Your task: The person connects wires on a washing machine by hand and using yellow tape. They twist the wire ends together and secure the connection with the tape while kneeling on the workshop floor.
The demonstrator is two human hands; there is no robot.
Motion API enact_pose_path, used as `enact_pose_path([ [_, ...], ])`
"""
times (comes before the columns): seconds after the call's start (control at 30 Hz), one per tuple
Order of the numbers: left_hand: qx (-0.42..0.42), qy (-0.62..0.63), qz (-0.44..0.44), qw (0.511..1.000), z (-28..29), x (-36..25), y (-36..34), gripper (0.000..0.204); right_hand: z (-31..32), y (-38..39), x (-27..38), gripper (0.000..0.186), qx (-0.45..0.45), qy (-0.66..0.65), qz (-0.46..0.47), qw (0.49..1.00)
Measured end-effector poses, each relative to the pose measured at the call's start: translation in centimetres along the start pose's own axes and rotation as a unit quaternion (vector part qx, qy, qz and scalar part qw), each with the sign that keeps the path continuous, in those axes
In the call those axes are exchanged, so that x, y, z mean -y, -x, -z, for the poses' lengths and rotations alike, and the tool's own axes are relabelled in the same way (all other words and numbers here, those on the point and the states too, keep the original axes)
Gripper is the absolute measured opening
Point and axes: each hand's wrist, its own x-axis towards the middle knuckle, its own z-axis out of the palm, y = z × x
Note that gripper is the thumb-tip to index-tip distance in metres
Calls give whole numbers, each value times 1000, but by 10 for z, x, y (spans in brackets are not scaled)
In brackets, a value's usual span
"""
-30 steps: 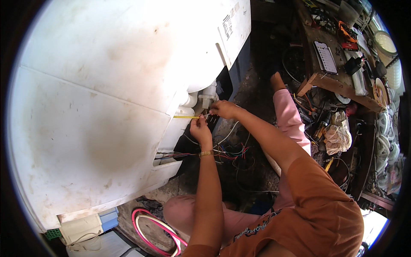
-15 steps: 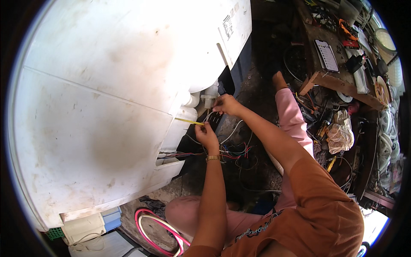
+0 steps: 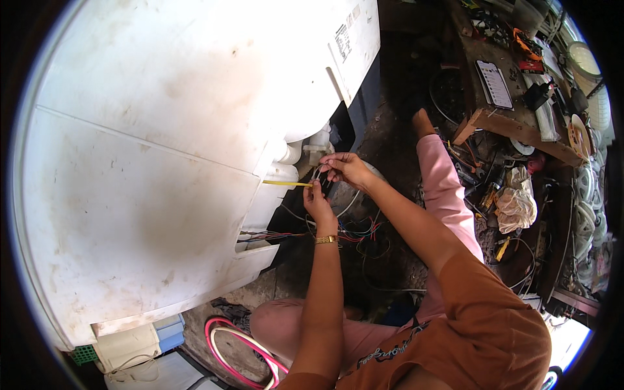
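Note:
A large white appliance casing [image 3: 149, 214] with stains lies to the left, plastic pipe fittings [image 3: 290, 153] showing at its open edge. From that edge a yellow wire [image 3: 279, 183] runs to my left hand [image 3: 317, 203], whose fingers are closed on its end. Just above and to the right, my right hand [image 3: 350, 170] is pinched on a thin pale cable beside the left fingertips; where the two strands meet is too small to make out. Below my left hand, a bundle of thin coloured wires [image 3: 354, 233] comes out of the casing.
A wooden bench [image 3: 513, 123] at the right bears a phone [image 3: 494, 84] and tools. Beneath it lie a crumpled cloth [image 3: 517, 201] and loose tools. A pink hose coil [image 3: 218, 325] rests on the floor at lower left, near pale bins [image 3: 127, 348].
My right hand has moved slightly down and right, bending a loop of the pale cable. My left hand has shifted a little to the right, still on the yellow wire.

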Motion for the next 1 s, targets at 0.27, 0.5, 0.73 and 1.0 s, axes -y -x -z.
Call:
enact_pose_path([
  [0.27,2,-6,0,1000,-1,-3,2,13,-2,2,-6,21,-11,-68,-9,998],
  [0.5,-9,-6,1,1000,-2,-6,3,13,-6,0,-6,20,-8,-45,-8,999],
  [0.73,-16,0,9,1000,-4,-7,3,14,-8,0,-6,20,-8,-9,7,1000],
  [1.0,-23,12,17,1000,-5,-5,2,13,-10,0,-7,19,-14,-2,17,1000],
])
